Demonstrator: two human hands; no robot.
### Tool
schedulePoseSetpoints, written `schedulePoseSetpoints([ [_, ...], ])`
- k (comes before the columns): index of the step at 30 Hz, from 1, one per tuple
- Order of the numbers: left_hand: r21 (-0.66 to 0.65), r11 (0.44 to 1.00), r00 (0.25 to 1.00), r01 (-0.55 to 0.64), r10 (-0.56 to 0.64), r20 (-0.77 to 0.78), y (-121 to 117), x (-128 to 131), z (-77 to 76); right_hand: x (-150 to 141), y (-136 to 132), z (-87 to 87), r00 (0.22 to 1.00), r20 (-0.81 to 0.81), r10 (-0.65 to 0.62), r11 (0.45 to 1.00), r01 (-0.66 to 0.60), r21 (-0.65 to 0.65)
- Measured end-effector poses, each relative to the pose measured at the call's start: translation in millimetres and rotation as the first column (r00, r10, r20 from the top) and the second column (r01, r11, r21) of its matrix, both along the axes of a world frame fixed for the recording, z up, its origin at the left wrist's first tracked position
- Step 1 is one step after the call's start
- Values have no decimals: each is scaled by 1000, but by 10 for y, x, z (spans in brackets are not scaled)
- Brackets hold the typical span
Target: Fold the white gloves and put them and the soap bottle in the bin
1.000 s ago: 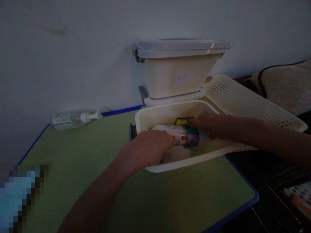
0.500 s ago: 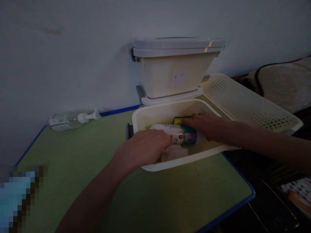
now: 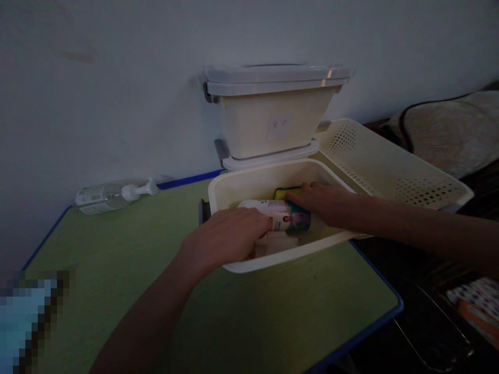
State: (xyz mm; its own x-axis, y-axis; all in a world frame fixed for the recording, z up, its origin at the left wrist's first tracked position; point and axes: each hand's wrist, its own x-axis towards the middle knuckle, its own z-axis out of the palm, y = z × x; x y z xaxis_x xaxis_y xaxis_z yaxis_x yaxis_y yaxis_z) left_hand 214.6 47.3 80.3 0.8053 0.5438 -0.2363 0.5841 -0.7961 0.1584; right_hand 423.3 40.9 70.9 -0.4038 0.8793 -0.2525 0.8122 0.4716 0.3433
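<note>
An open cream bin (image 3: 249, 188) stands on the green table (image 3: 117, 249). A white bottle with a teal end (image 3: 284, 217) lies on its side inside it, beside a yellow sponge (image 3: 287, 192). My left hand (image 3: 224, 236) reaches over the bin's near rim, fingers curled down at the bottle's white end; what they grip is hidden. My right hand (image 3: 322, 202) lies over the teal end, its fingers closed on the bottle and reaching toward the sponge.
A lidded cream box (image 3: 273, 111) is stacked on a second lid (image 3: 268, 156) behind the bin, against the wall. A perforated cream basket (image 3: 390, 166) lies to the right. A clear pump bottle (image 3: 113, 195) lies at the table's back left. Dark floor clutter is at the right.
Both hands have stayed on the bottle in the bin. The view has drifted a little, so everything sits slightly further left in the picture.
</note>
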Motion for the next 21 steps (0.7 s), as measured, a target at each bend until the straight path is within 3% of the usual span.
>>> schedulePoseSetpoints([
  [6,3,1000,1000,11,-11,6,-5,-5,2,75,-8,15,989,-145,0,998,-10,-65],
  [13,21,1000,1000,19,-19,1,-4,-17,-3,80,3,29,986,-152,-67,997,61,-43],
  [21,6,999,998,46,-47,47,-8,-28,10,240,126,-34,975,-223,2,999,-11,-41],
])
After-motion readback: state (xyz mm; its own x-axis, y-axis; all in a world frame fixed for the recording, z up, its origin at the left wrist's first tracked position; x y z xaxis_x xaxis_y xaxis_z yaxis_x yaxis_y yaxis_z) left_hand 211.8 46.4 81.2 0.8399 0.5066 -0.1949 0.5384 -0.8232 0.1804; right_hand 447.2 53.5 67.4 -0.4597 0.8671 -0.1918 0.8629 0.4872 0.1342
